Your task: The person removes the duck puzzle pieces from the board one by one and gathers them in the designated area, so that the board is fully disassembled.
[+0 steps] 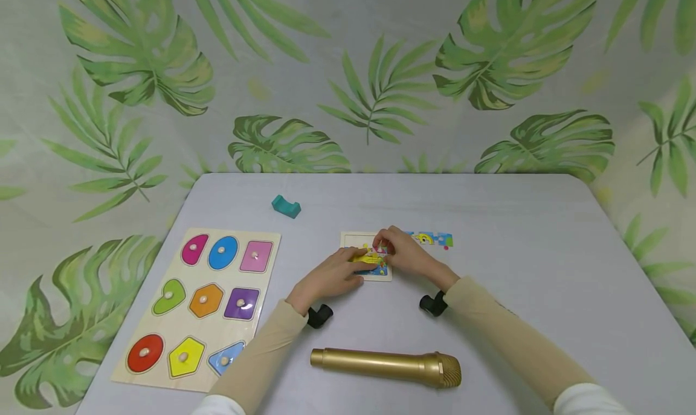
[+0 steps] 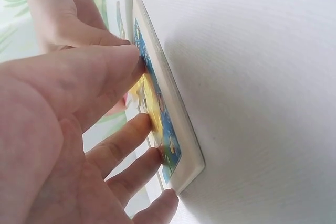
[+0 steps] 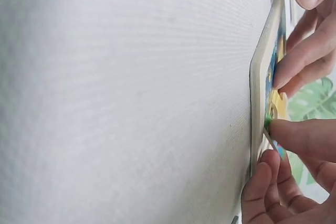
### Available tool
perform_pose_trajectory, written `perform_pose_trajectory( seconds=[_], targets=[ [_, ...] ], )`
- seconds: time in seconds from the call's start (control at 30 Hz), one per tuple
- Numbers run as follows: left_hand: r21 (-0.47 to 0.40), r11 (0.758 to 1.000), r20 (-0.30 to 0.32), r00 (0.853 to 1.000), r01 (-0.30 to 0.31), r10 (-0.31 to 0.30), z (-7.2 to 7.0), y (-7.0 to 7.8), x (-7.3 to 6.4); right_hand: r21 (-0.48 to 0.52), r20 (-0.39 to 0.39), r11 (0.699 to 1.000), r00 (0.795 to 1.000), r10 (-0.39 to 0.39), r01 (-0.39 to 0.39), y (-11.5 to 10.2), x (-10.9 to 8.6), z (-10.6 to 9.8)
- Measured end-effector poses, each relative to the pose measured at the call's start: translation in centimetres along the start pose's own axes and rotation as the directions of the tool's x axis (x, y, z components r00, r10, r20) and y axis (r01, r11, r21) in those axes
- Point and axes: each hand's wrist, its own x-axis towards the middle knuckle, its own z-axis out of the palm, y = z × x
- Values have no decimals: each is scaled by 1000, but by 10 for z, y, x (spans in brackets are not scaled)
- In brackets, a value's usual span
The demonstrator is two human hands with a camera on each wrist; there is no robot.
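A small wooden jigsaw board (image 1: 356, 235) with a pale rim lies mid-table, partly filled with yellow and blue pieces. My left hand (image 1: 331, 274) rests its outstretched fingertips on the picture; in the left wrist view the fingers (image 2: 123, 142) touch the pieces and the board's edge. From the other side, my right hand (image 1: 408, 255) pinches a puzzle piece (image 3: 278, 148) between thumb and fingers. That piece is tilted at the board's right part, seen edge-on in the right wrist view. Fingers hide some of the picture.
Several loose jigsaw pieces (image 1: 426, 238) lie behind the right hand. A shape-knob board (image 1: 185, 318) occupies the table's left side. A gold microphone (image 1: 380, 366) lies in front, between the forearms. Toward the back is a teal curved block (image 1: 286, 206).
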Motion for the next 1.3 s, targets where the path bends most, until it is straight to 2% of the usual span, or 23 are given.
perform_pose_trajectory(
  seconds=[0.23,0.3,0.47,0.63,0.9,1.3],
  targets=[
    [9,1000,0,1000,-9,9,0,0,1,52,-15,999,1000,12,-11,3,1,-1],
    [12,1000,1,1000,-8,8,0,0,1,94,-24,995,999,30,-27,5,1,-2],
    [-5,1000,2,1000,6,-6,-2,3,1,270,-23,961,997,77,-68,10,-1,-7],
    [-25,999,9,1000,29,-29,-2,4,1,335,-4,938,996,92,-85,18,-7,-16],
    [-40,999,5,1000,31,-31,-1,3,-1,358,3,925,991,135,-127,25,-26,-41],
    [-42,999,-2,1000,18,-18,0,3,-1,333,-57,928,978,200,-170,62,-62,-72]
  ],
)
